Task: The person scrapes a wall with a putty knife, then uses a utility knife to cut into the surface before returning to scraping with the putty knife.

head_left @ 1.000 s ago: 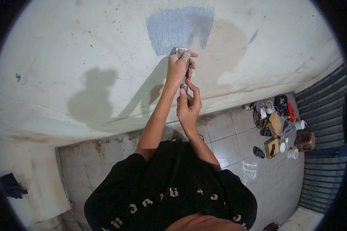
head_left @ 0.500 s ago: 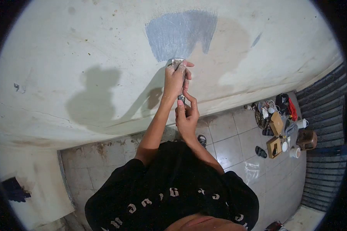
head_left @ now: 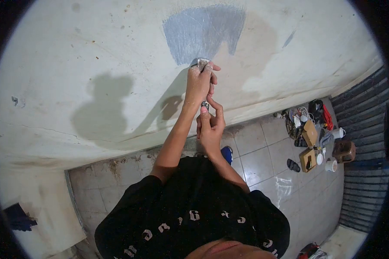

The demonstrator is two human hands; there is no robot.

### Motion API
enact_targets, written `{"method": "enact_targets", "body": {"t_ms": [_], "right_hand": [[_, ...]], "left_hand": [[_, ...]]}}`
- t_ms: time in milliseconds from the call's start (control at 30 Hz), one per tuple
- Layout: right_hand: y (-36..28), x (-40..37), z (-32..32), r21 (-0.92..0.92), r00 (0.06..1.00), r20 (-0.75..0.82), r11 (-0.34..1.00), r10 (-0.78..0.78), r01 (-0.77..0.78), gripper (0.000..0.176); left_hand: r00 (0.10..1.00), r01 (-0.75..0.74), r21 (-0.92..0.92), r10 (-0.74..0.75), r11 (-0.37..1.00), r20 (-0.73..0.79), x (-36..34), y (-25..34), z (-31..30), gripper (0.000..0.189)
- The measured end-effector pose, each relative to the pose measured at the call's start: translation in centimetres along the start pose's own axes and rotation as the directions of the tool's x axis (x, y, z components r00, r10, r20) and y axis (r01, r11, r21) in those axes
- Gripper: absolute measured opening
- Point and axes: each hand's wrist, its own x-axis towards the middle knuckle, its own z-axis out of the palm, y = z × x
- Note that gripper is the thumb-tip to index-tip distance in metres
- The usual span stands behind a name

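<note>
Both my hands are on one scraper, its dusty metal blade (head_left: 203, 64) lying against the wall at the lower edge of a grey-blue patch (head_left: 205, 32). My left hand (head_left: 199, 82) is closed round the scraper close to the blade, with whitish dust on its fingers. Lower down, my right hand (head_left: 212, 123) pinches the dark handle end (head_left: 205, 105) between thumb and fingers. Most of the handle is hidden by my left hand. Streaky marks run through the patch, and its right edge is ragged.
The pale wall (head_left: 47, 95) has stains and a crack. On the tiled floor (head_left: 257, 166) to the right are cardboard boxes (head_left: 307, 159), white tubs (head_left: 331, 165), a brown container (head_left: 344, 151), a dark slipper (head_left: 293, 165) and cloths. A ribbed metal shutter (head_left: 363, 190) borders the right side.
My hands and the scraper have shifted slightly right along the patch's lower edge. Something blue now shows by my foot where a dark sandal showed. The view has tilted a little.
</note>
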Motion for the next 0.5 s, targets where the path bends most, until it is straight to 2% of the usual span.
{"method": "enact_targets", "body": {"t_ms": [167, 500], "right_hand": [[-0.2, 0.0, 0.3, 0.036, 1.0, -0.009, 0.999, 0.002, -0.002, 0.035], [-0.1, 0.1, 0.4, 0.02, 1.0, -0.004, 1.0, -0.015, 0.015, 0.031]], "left_hand": [[0.997, 0.078, 0.05, -0.08, 0.996, 0.024, 0.2, 0.8, -0.1, 0.035], [0.998, 0.063, 0.055, -0.064, 0.996, 0.009, 0.1, 1.1, 0.3, 0.032]]}}
